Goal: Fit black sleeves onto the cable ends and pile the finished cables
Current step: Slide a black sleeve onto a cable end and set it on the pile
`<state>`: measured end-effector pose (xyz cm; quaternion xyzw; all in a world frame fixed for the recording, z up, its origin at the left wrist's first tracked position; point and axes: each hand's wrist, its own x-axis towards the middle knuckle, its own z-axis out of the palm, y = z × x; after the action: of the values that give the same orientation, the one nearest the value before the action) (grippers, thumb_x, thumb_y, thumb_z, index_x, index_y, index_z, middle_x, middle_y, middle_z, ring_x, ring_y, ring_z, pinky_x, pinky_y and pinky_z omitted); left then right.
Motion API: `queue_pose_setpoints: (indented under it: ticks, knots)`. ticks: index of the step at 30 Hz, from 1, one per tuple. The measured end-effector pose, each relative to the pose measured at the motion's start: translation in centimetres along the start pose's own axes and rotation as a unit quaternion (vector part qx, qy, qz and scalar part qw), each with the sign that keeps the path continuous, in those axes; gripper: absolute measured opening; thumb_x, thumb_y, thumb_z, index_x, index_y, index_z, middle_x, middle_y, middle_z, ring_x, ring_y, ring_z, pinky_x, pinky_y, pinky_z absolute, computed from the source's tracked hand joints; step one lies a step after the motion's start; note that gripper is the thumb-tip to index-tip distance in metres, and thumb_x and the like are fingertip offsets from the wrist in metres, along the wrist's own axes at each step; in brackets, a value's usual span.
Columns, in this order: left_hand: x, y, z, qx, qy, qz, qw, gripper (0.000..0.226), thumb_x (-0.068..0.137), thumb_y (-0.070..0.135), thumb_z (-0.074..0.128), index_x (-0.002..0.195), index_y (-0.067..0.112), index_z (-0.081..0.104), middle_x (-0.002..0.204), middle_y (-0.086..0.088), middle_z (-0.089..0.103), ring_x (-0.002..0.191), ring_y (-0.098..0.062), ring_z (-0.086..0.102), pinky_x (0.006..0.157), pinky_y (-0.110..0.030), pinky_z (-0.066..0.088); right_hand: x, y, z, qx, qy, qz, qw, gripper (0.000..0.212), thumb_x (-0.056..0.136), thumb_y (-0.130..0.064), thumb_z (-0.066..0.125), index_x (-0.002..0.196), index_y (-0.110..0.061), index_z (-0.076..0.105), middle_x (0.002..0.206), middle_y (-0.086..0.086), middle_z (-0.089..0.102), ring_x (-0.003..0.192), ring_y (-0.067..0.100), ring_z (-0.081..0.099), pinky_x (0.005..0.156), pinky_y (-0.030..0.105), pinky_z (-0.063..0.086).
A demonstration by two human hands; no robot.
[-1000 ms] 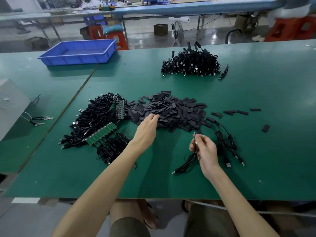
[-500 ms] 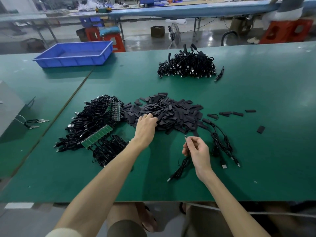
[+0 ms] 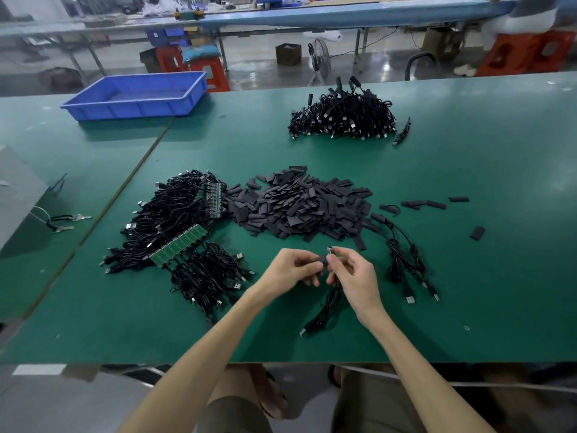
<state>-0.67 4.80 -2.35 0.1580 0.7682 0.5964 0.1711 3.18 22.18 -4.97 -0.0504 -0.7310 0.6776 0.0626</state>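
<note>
Just below the middle of the frame, the left hand (image 3: 292, 268) pinches a black sleeve (image 3: 323, 262) between thumb and fingertips; which way its opening faces cannot be told. Right beside it, on its right, the end of a cable (image 3: 323, 309) stands nearly upright, tip up. The curled fingers of the right hand (image 3: 354, 275) grip it, and the rest dangles to the table (image 3: 468, 307). The sleeve probably has to come over that tip from above.
</note>
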Motion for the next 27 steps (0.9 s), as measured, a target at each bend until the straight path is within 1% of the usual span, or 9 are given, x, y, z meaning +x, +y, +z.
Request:
queue_pose_setpoints:
  ticks: [3,6,8,10,13,17,19,24,27]
  knots:
    - [-0.1,-0.5,0.4,0.05,0.024,0.019,0.998,0.019,0.102,0.01,0.059,0.11,0.001,0.073,0.078,-0.001,0.07,0.062,-0.014,0.065,0.062,-0.027,0.052,-0.1,-0.1,0.2,-0.036,-0.02,-0.014,0.999,0.01,0.099,-0.019,0.069,0.109,-0.02,0.07,0.083,-0.006,0.076,0.062,0.015,0.069,0.065,0.025,0.056]
    - [-0.6,-1.1,0.8,0.108,0.037,0.05,0.992,0.022,0.103,0.019,0.059,0.118,0.011,0.073,0.086,-0.008,0.068,0.067,-0.021,0.067,0.066,-0.03,0.052,-0.1,-0.2,0.2,-0.041,-0.024,-0.02,0.999,0.01,0.098,-0.017,0.071,0.107,-0.02,0.07,0.083,-0.005,0.076,0.061,0.015,0.069,0.065,0.027,0.057]
    - [-0.8,-1.5,1.0,0.131,0.057,0.073,0.987,0.021,0.101,0.021,0.062,0.119,0.016,0.072,0.088,-0.004,0.065,0.069,-0.015,0.067,0.069,-0.023,0.05,-0.2,-0.3,0.1,-0.032,-0.027,-0.023,0.999,0.011,0.097,-0.016,0.072,0.106,-0.021,0.071,0.083,-0.004,0.076,0.06,0.016,0.068,0.066,0.028,0.058]
    - [-0.9,-1.6,1.3,0.153,0.076,0.092,0.981,0.024,0.101,0.018,0.062,0.122,0.013,0.071,0.089,0.001,0.062,0.068,-0.003,0.063,0.07,-0.016,0.046,-0.2,-0.3,0.0,-0.021,-0.033,-0.027,0.999,0.012,0.096,-0.016,0.073,0.107,-0.021,0.073,0.083,-0.001,0.077,0.061,0.016,0.068,0.067,0.028,0.058]
    - [-1.3,-1.5,2.0,0.214,0.095,0.125,0.964,0.028,0.105,0.016,0.053,0.129,0.008,0.065,0.094,0.006,0.056,0.078,0.002,0.058,0.077,-0.01,0.041,-0.2,-0.3,-0.1,-0.002,-0.038,-0.025,0.999,0.015,0.097,-0.018,0.073,0.111,-0.022,0.076,0.082,0.001,0.076,0.062,0.017,0.068,0.068,0.026,0.058]
    - [-1.9,-1.5,2.3,0.262,0.131,0.141,0.946,0.031,0.108,0.017,0.046,0.134,0.01,0.061,0.099,0.005,0.061,0.086,-0.01,0.06,0.083,-0.028,0.05,-0.2,-0.1,-0.2,0.005,-0.035,-0.026,0.999,0.018,0.099,-0.019,0.069,0.114,-0.027,0.076,0.083,0.002,0.077,0.065,0.017,0.069,0.071,0.024,0.057]
    - [-1.9,-1.5,2.1,0.255,0.144,0.141,0.946,0.029,0.107,0.016,0.048,0.13,0.009,0.064,0.098,0.004,0.065,0.086,-0.013,0.063,0.082,-0.03,0.052,-0.1,0.1,-0.2,-0.002,-0.039,-0.03,0.999,0.019,0.101,-0.019,0.067,0.116,-0.027,0.076,0.084,0.002,0.077,0.066,0.016,0.069,0.07,0.024,0.057]
    - [-1.6,-1.7,1.6,0.179,0.161,0.105,0.965,0.024,0.101,0.013,0.061,0.122,0.011,0.071,0.087,0.002,0.069,0.081,-0.008,0.064,0.078,-0.018,0.048,-0.1,0.0,-0.3,-0.017,-0.054,-0.035,0.998,0.02,0.1,-0.016,0.068,0.113,-0.029,0.075,0.081,-0.001,0.076,0.066,0.013,0.068,0.069,0.025,0.056]
    - [-1.6,-1.9,1.7,0.168,0.145,0.101,0.97,0.023,0.101,0.019,0.062,0.12,0.014,0.073,0.087,0.003,0.069,0.08,-0.01,0.063,0.074,-0.021,0.048,-0.1,0.0,-0.3,-0.017,-0.058,-0.03,0.998,0.02,0.099,-0.016,0.069,0.115,-0.027,0.076,0.084,-0.003,0.077,0.067,0.012,0.068,0.067,0.025,0.055]
